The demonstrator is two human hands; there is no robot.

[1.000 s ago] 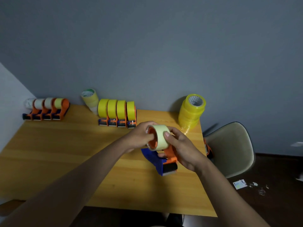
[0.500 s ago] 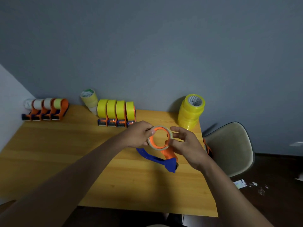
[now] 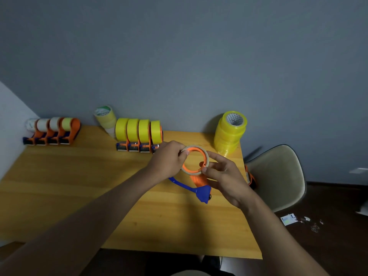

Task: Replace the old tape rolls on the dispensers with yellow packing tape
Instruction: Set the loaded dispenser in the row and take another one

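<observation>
My left hand (image 3: 169, 158) and right hand (image 3: 223, 174) both pinch the old roll (image 3: 206, 156); I'd pull it squarely off the dispenser (image 3: 199, 187).

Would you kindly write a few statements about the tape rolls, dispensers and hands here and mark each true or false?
1. Both hands hold the pale old roll on its orange dispenser. True: left hand, right hand.
2. The stack of yellow rolls stands at the table's left end. False: it stands at the back right.
3. Four dispensers with yellow tape sit in a row near the wall. True.
4. The chair is on the table's left. False: it is on the right.
</observation>
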